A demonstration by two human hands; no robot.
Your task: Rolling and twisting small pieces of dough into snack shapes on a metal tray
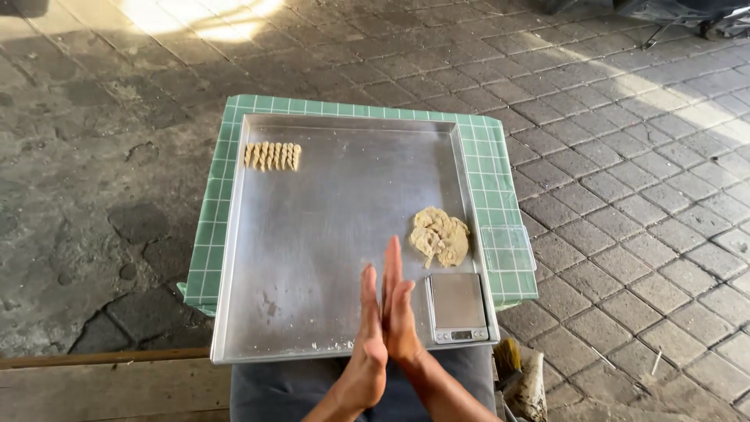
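Left hand (pixel 366 328) and right hand (pixel 400 309) pressed palm to palm over the near edge of the metal tray (pixel 312 258), fingers straight and pointing away from the person. Whether anything sits between the palms cannot be told; nothing shows at the edges. Neither hand is clenched, both flat against each other.

Dough lump (pixel 441 234), pale beige and ragged, lies on the tray's right side, just beyond the fingertips and apart from them. Small digital scale (pixel 458 307), silver platform, sits in the tray's near right corner, just beside the right hand, near the dough lump. Row of shaped dough pieces (pixel 272 155), small ridged twists lined side by side, sits in the far left corner of the tray, well apart from the hands.

Tray rests on a green grid-pattern cloth (pixel 492 172) covering a small desk. Clear plastic lid (pixel 508 248) lies on the cloth at the tray's right rim. Brush (pixel 508 355) with pale bristles sticks up below the desk's right near corner. Ground around is grey paving brick (pixel 641 203), sunlit patches at top. Person's lap in dark fabric under the wrists.
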